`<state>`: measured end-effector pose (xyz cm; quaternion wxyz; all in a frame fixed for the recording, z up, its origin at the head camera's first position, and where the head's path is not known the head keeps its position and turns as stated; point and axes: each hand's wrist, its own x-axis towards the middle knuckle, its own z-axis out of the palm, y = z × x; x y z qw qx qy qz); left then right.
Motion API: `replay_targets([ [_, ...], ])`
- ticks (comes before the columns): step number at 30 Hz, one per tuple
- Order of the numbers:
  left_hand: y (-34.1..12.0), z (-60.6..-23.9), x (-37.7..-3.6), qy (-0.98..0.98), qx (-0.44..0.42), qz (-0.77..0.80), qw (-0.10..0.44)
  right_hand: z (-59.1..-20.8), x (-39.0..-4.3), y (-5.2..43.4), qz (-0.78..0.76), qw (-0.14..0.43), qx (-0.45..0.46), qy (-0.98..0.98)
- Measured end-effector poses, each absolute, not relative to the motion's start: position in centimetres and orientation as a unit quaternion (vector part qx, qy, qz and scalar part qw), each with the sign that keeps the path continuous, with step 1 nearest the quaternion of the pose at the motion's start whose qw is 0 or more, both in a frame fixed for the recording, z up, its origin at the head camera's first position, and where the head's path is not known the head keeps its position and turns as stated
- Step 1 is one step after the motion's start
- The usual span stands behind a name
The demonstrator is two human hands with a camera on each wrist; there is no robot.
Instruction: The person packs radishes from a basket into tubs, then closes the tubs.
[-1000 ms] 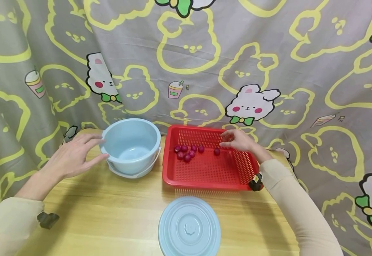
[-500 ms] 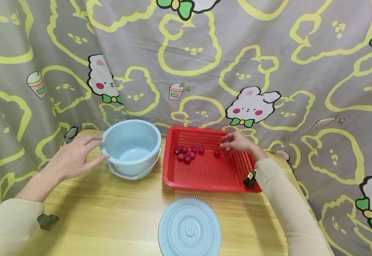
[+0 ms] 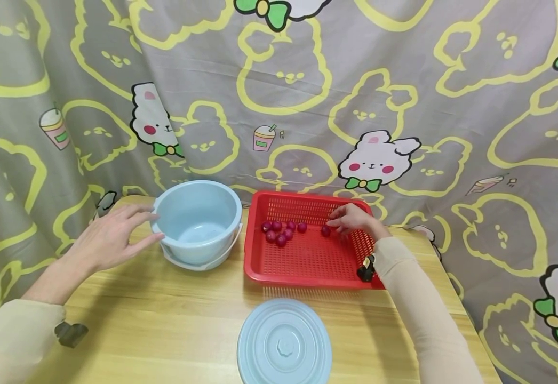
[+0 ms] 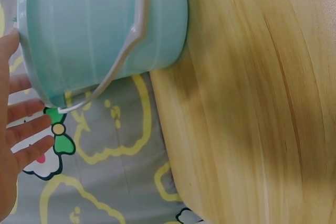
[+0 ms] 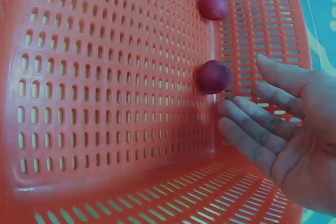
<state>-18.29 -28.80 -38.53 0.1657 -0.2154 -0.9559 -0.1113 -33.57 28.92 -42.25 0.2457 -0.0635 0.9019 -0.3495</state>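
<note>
The lone red fruit [image 3: 325,231] sits by itself on the floor of the red basket [image 3: 308,266], toward the back right, apart from the cluster of like fruits [image 3: 280,231] lying to its left. It looks small, round and smooth-skinned, so I'd judge it light and firm enough to take, but apt to roll on the slotted plastic and to slip from a loose hold. A gentle pinch across its widest part, thumb on one side and a fingertip or two on the other, looks like the sound way to lift it without bruising.

The right hand [image 3: 353,219] is just beside that fruit, its grip apart, with fingers [image 5: 252,116] relaxed and spread and holding nothing; from the wrist view they are near the fruit but not touching it.

The left hand [image 3: 111,237] is also spread wide, fingertips at the rim and wall of the pale blue bucket [image 3: 197,221], whose thin handle hangs down its side. Whether the fingers actually press on it I cannot tell.

A matching blue lid [image 3: 284,344] lies flat on the wooden surface [image 3: 164,330], nearer the person.
</note>
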Motion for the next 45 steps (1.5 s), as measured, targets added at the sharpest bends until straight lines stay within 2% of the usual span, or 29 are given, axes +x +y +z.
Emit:
replay_targets([
  [9, -28.8, -38.6, -18.3, -0.960, -0.204, -0.111, 0.155, -42.6, -33.9, 28.4, -0.345, 0.278, -0.062, 0.894],
  [26, -28.9, -38.7, -18.3, -0.959, -0.203, -0.113, 0.161, -43.3, -34.1, 26.8, -0.291, 0.289, -0.073, 0.909],
  [45, -28.7, -38.7, -18.2, -0.963, -0.195, -0.112, 0.151, -42.5, -34.1, 26.1, -0.293, 0.258, -0.082, 0.917],
])
